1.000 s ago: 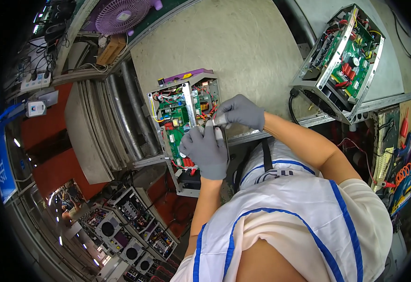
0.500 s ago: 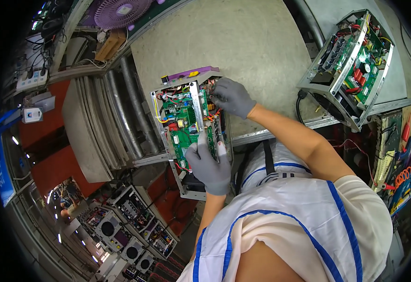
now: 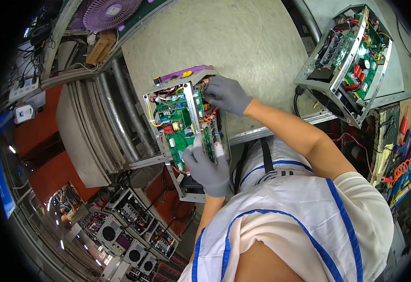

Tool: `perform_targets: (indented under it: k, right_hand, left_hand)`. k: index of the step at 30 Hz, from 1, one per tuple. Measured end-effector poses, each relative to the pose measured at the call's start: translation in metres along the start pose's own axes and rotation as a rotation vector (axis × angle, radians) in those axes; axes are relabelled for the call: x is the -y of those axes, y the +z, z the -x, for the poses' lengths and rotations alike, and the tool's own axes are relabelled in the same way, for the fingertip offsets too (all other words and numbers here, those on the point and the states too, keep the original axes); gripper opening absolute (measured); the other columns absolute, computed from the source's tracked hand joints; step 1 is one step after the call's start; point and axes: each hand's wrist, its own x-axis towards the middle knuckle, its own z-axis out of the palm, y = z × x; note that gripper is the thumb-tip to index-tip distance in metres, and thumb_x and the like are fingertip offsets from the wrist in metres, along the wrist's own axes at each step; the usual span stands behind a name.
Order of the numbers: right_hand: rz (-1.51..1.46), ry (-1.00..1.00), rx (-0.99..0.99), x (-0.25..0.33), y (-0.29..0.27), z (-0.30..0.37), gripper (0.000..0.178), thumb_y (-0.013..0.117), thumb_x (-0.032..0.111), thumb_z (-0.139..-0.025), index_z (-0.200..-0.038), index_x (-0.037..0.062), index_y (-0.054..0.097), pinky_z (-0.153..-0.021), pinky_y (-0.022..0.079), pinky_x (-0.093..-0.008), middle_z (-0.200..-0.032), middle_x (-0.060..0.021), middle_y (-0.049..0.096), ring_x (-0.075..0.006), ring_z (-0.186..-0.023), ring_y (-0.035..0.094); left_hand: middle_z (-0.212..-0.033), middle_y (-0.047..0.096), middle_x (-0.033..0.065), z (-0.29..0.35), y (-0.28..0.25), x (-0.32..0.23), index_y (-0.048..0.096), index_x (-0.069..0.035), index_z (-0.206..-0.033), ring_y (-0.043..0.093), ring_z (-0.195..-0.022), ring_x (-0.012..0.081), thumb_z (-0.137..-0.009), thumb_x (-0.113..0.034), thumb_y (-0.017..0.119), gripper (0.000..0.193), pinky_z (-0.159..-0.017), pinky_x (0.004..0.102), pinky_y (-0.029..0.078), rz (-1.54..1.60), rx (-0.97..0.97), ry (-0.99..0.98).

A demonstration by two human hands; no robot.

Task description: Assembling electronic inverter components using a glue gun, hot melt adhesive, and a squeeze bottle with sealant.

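An open metal-framed electronic unit [image 3: 179,141] with green circuit boards lies on the near left edge of the worktable, its lower end past the edge. A purple panel [image 3: 175,76] closes its far end, and a silver bar [image 3: 191,107] runs lengthwise over the boards. My left hand [image 3: 209,169], in a grey glove, grips the unit's near part, its fingers at the bar's lower end and a board's edge. My right hand [image 3: 229,96], gloved too, reaches into the far right corner by the wires. Its fingers are bent together; whatever they pinch is hidden.
The grey worktable [image 3: 257,51] stretches beyond the unit. A second open unit [image 3: 351,66] stands at the far right with a black cable. Metal rollers [image 3: 119,115] and stacked boards [image 3: 81,127] are on the left. Tools [image 3: 405,160] hang at right; more units [image 3: 121,235] stand lower left.
The whole view has shifted slightly, with the unit and table now a little further left. Both hands keep nearly the same places on the unit.
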Motion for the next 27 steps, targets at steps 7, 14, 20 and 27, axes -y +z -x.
perform_targets:
  k: [7,14,20,27]
  right_hand:
    - [0.028,0.442,0.441,0.022,-0.028,-0.036,0.027,0.069,0.027,-0.077,-0.092,0.0052,0.065,-0.076,0.051,-0.0433,-0.088,-0.0142,0.066,-0.0340,-0.087,0.063]
    - [-0.206,0.770,0.473,0.009,-0.017,-0.039,0.034,0.076,0.027,-0.070,-0.091,0.0028,0.068,-0.077,0.050,-0.0394,-0.093,-0.0161,0.070,-0.0298,-0.087,0.066]
    - [-0.583,1.126,0.084,0.029,-0.005,-0.034,0.032,0.082,0.014,-0.066,-0.091,-0.0016,0.069,-0.070,0.051,-0.0351,-0.087,-0.0138,0.070,-0.0213,-0.082,0.065]
    - [-0.654,1.064,0.268,0.005,0.011,-0.026,0.022,0.081,0.010,-0.069,-0.085,-0.0014,0.072,-0.062,0.049,-0.0318,-0.081,-0.0087,0.070,-0.0185,-0.069,0.063]
  left_hand:
    - [-0.105,0.047,0.0151,0.001,-0.001,0.002,0.055,-0.005,-0.129,0.052,-0.094,0.0321,-0.082,-0.014,0.070,0.050,-0.085,0.0403,0.045,0.018,-0.001,-0.024]
    - [-0.103,0.046,0.0158,-0.002,-0.003,-0.002,0.056,-0.003,-0.126,0.050,-0.092,0.0328,-0.081,-0.013,0.070,0.048,-0.084,0.0404,0.043,0.081,0.013,-0.017]
    - [-0.102,0.046,0.0157,-0.001,-0.005,0.000,0.055,-0.003,-0.126,0.049,-0.093,0.0328,-0.082,-0.015,0.069,0.048,-0.084,0.0410,0.043,0.099,0.020,-0.038]
    - [-0.106,0.047,0.0178,0.000,-0.006,0.005,0.055,-0.005,-0.128,0.051,-0.094,0.0349,-0.082,-0.018,0.071,0.050,-0.084,0.0420,0.044,0.097,-0.003,-0.036]
